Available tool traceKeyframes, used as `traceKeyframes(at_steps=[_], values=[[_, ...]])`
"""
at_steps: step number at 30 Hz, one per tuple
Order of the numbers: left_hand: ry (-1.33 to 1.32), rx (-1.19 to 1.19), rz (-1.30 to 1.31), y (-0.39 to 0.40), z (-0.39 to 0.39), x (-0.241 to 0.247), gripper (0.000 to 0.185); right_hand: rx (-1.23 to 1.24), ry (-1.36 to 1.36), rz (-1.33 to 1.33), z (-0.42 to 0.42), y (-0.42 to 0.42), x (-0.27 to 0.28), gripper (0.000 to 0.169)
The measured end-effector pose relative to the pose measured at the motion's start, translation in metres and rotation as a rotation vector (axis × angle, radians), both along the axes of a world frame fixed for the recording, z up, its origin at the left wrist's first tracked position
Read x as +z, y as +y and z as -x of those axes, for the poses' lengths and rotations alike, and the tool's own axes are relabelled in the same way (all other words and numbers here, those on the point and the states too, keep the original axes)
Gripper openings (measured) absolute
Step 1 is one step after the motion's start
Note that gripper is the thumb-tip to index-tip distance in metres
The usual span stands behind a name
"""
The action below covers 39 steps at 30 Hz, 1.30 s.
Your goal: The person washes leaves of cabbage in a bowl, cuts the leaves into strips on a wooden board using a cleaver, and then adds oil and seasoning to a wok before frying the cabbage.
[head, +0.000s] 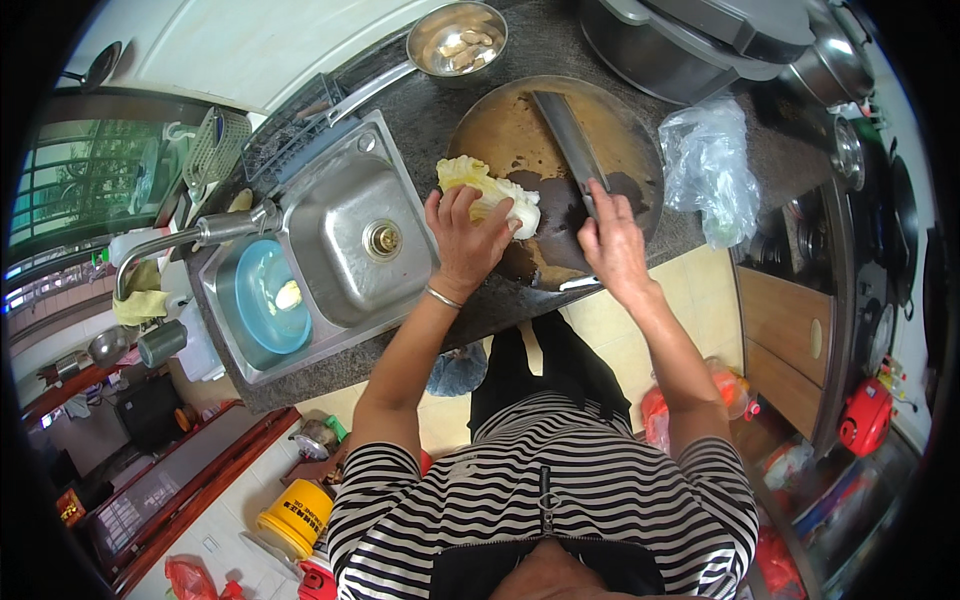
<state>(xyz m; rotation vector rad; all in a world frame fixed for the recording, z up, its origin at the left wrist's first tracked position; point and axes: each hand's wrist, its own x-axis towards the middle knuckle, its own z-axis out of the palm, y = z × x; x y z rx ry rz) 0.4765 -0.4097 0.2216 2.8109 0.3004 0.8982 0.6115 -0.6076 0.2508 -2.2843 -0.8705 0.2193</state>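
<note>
A pale napa cabbage piece (491,196) with yellow leaf tips lies on the left part of a round wooden chopping board (495,124). My left hand (472,236) grips its near side, the fingers bent over it and partly hiding it. In my right hand (616,244) is the handle of a cleaver (566,135). The blade rests over the board, to the right of the cabbage and apart from it, pointing away from me. Dark wet patches cover the near half of the board.
Left is a steel sink (352,202); its smaller basin holds a blue bowl (251,300) with a pale piece. A steel saucepan (457,34) with ginger-like pieces stands behind the board. A clear plastic bag (709,165) and a large dark cooker (675,56) stand right.
</note>
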Motion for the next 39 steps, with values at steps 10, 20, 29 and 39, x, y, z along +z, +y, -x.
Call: traceKeyframes(at_steps=[10,20,29,39], values=[[0.122,-0.127,0.138,0.005,0.025,-0.005,0.057,0.303,0.24,-0.186,-0.03,-0.02,0.017,0.045],[0.116,-0.166,0.079,0.021,0.01,0.005,0.075,0.411,0.363,-0.111,-0.036,-0.021,0.018,0.047],[0.079,-0.181,-0.011,0.038,0.005,-0.014,0.073,0.388,0.461,-0.159,-0.021,-0.023,0.014,0.049],[0.109,-0.346,-0.044,0.06,0.003,-0.01,0.075,0.292,0.77,-0.097,-0.036,-0.03,0.01,0.053]])
